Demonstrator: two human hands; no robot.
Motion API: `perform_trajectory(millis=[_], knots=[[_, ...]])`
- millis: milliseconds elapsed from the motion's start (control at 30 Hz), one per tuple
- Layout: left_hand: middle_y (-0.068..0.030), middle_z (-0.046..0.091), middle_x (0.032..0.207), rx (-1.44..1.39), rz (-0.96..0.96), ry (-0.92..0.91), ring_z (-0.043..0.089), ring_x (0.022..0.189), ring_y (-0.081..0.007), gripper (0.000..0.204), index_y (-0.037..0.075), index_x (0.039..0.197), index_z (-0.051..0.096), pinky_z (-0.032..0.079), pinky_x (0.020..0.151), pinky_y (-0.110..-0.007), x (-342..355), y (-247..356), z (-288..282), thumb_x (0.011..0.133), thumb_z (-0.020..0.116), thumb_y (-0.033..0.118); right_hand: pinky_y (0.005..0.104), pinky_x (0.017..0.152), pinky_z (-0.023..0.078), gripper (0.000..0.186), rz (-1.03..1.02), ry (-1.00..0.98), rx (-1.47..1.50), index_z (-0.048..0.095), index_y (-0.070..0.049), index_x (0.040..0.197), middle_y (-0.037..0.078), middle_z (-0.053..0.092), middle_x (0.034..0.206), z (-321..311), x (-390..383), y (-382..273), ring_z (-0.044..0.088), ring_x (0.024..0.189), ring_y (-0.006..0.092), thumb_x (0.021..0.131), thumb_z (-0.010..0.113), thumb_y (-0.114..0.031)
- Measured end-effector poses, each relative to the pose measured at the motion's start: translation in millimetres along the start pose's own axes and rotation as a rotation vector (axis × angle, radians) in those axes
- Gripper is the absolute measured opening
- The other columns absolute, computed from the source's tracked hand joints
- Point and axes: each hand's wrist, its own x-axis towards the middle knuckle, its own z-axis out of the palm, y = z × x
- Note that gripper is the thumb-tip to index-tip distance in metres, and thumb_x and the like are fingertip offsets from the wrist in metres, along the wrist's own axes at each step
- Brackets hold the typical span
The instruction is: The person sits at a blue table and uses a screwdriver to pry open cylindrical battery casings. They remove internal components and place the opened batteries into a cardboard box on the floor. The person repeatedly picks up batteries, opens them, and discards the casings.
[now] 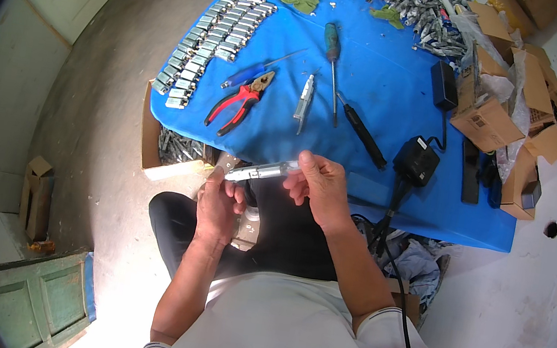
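Below the table's front edge, a slim silver and clear piece [261, 171] is held lengthwise between both hands. My left hand [216, 208] grips its left end with fingers curled, and my right hand [316, 187] pinches its right end between thumb and fingers. Just beyond them on the blue-covered table [255, 134] lie red-handled pliers [238, 103], a blue screwdriver [246, 77], a similar slim silver piece [303, 102], a green-handled screwdriver [331, 59] and a long black-handled tool [364, 133].
Several small metal parts [212, 41] stand in rows at left, with a silver pile [418, 8] behind. Cardboard boxes [489, 115], black power adapters [415, 162] and cables occupy the right. An open box of parts [148, 154] sits under the front-left edge; a white wall [547, 301] borders the right.
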Motion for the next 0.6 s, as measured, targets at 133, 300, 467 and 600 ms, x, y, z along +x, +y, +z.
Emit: perform_trajectory(millis=[133, 300, 467, 600], knots=[[-0.0077, 0.046, 0.058, 0.001, -0.007, 0.011, 0.043, 0.049, -0.0184, 0.039, 0.009, 0.068, 0.040, 0.036, 0.049, -0.030, 0, -1, 3, 0.092, 0.048, 0.038, 0.0223, 0.044, 0.045, 0.042, -0.016, 0.111, 0.058, 0.061, -0.001, 0.084, 0.009, 0.064, 0.069, 5, -3, 7, 0.056, 0.052, 0.0108, 0.092, 0.057, -0.042], [-0.0073, 0.046, 0.059, -0.004, -0.005, -0.004, 0.043, 0.049, -0.0177, 0.037, 0.009, 0.068, 0.041, 0.036, 0.048, -0.030, 2, -7, 2, 0.093, 0.048, 0.037, 0.0226, 0.048, 0.047, 0.039, 0.011, 0.129, 0.134, 0.062, -0.002, 0.088, 0.008, 0.065, 0.074, 3, -7, 6, 0.058, 0.057, 0.0104, 0.093, 0.055, -0.040], [-0.0050, 0.049, 0.059, 0.020, -0.022, -0.033, 0.041, 0.047, -0.0150, 0.038, 0.012, 0.069, 0.042, 0.037, 0.049, -0.028, 4, -7, 2, 0.094, 0.047, 0.040, 0.0226, 0.048, 0.047, 0.036, -0.030, 0.083, 0.091, 0.062, -0.001, 0.091, 0.007, 0.065, 0.073, -2, -2, 8, 0.057, 0.057, 0.0102, 0.095, 0.054, -0.036], [-0.0047, 0.049, 0.059, 0.029, -0.029, -0.040, 0.041, 0.047, -0.0151, 0.038, 0.012, 0.070, 0.042, 0.036, 0.049, -0.029, 5, -8, 3, 0.094, 0.047, 0.040, 0.0223, 0.049, 0.047, 0.034, -0.034, 0.074, 0.091, 0.062, 0.000, 0.091, 0.007, 0.065, 0.074, -5, 2, 7, 0.057, 0.057, 0.0099, 0.095, 0.055, -0.034]])
